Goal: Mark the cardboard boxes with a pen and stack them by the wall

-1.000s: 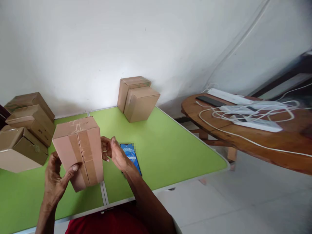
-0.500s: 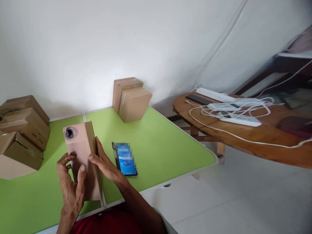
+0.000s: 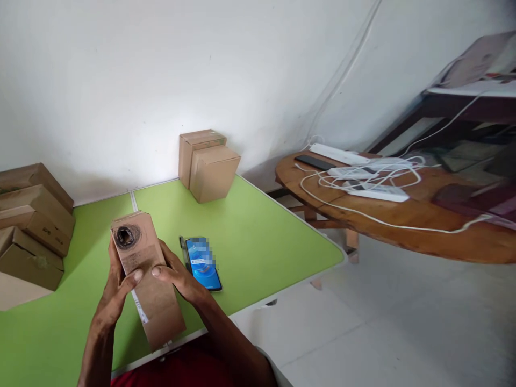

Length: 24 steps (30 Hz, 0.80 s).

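Observation:
Both my hands grip a long cardboard box (image 3: pixel 155 301), tilted over the front part of the green table (image 3: pixel 258 242). Near its far end the top face has a hole ringed with dark scribble. My left hand (image 3: pixel 116 285) wraps the left side, thumb on top; my right hand (image 3: pixel 175 274) clasps the right side, its thumb almost meeting the left one. The fingers behind the box are partly hidden. A white label shows on the box's left edge. Just right of my right hand lies a phone (image 3: pixel 203 263) with a lit blue screen, a dark pen-like strip along its left edge.
Several cardboard boxes (image 3: pixel 36 226) stand at the table's left. Two more boxes (image 3: pixel 215 174) sit at the back against the wall. To the right, a wooden table (image 3: pixel 342 220) carries white power strips (image 3: pixel 377 191), tangled white cables and a dark flat object (image 3: pixel 314 162).
The box has turned so its holed face shows more fully, and its near end has swung right. My left hand has moved from loose contact to a grip around the box's side.

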{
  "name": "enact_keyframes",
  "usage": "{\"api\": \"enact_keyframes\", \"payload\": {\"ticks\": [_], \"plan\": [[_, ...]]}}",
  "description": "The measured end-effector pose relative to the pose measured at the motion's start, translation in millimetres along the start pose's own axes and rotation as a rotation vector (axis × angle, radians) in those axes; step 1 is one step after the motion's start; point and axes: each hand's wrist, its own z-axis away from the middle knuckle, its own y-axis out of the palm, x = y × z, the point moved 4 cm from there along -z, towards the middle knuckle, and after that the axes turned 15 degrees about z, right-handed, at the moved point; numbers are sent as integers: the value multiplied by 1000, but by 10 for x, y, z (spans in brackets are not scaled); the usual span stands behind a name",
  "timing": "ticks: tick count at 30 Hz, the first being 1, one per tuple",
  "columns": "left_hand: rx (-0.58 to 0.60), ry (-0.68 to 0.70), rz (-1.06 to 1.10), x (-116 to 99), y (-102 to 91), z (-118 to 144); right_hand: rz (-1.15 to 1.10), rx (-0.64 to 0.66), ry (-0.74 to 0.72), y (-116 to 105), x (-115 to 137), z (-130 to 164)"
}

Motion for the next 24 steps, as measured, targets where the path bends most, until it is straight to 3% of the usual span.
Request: {"api": "enact_keyframes", "payload": {"ticks": [3,8,11,15,18,24], "plan": [[14,-114,140,20,73,58,39,9,30,-15,36,41],[54,-146,74,-99,131,140,-24,-60,-21,38,196,1],[74,-119,-5,-124,122,167,-25,-139,-31,47,365,-50],[13,-14,-88,-140,75,155,54,-199,-27,39,610,-59],[-19,72,-55,-215,87,97,184,-274,-48,36,763,-14],[-220,227,-133,-432,115,-11,687,-417,-118,88,909,47]]}}
